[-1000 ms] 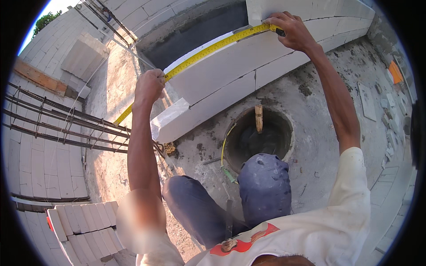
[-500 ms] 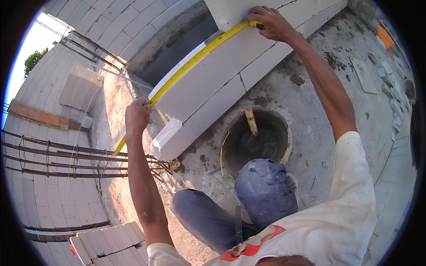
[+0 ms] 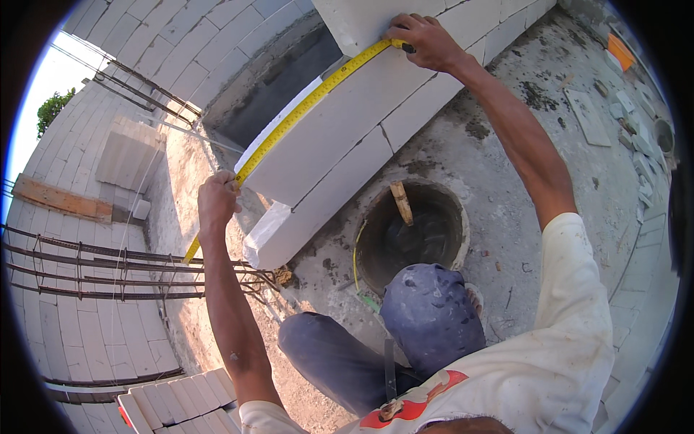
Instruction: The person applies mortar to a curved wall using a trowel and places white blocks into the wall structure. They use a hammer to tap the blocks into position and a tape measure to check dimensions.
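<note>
A yellow measuring tape (image 3: 312, 100) runs along the top edge of a low wall of white blocks (image 3: 340, 137). My right hand (image 3: 425, 40) presses the tape's far end against the top of the wall. My left hand (image 3: 217, 201) is closed on the tape just past the wall's near end, and the tape hangs on below it. I crouch beside the wall with my knees (image 3: 430, 318) in dark blue trousers.
A round hole in the concrete floor (image 3: 408, 235) with a wooden stick in it lies right by my knee. Steel rebar rods (image 3: 108, 271) run at the left. White blocks are stacked at the lower left (image 3: 181, 401) and upper left (image 3: 130, 155). Debris lies at the right.
The view has tilted, so the wall and both hands sit higher in the picture. My left hand has slid down the tape to the wall's near end. My right hand keeps its hold.
</note>
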`<move>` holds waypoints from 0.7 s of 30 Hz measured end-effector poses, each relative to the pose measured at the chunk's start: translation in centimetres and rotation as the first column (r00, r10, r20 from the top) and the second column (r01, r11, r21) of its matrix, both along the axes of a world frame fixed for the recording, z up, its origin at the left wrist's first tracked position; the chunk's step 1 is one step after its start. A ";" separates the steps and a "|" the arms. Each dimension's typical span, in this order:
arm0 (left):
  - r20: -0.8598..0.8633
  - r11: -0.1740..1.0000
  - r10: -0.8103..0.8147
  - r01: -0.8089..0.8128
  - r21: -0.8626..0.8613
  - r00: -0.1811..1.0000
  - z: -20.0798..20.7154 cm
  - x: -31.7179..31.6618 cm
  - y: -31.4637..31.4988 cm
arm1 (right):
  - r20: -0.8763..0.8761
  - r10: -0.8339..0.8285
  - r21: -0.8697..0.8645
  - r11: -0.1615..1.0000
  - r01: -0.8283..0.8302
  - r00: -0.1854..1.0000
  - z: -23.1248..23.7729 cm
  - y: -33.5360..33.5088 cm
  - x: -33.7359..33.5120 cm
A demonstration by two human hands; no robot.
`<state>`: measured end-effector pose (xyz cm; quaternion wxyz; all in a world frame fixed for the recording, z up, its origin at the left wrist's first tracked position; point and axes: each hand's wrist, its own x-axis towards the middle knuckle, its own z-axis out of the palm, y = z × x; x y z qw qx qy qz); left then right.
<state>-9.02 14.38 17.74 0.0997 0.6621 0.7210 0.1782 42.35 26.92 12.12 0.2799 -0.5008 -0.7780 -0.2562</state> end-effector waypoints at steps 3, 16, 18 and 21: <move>0.013 1.000 0.001 -0.001 -0.016 1.000 0.1 0.0 0.1 | -0.003 -0.019 0.019 1.000 0.020 1.000 -0.3 -0.1 -0.2; -0.024 0.999 -0.040 0.040 -0.005 0.999 -0.2 -0.7 0.1 | -0.015 0.019 -0.094 0.995 -0.020 1.000 0.7 -0.3 -0.3; -0.049 0.999 -0.047 0.047 -0.017 0.998 -0.1 -0.8 0.1 | -0.005 0.022 -0.079 0.997 -0.022 1.000 0.7 -0.2 -0.3; -0.040 0.998 -0.056 0.056 -0.002 0.998 0.3 -0.6 0.0 | 0.000 0.016 -0.077 0.997 -0.016 1.000 1.1 -0.3 -0.4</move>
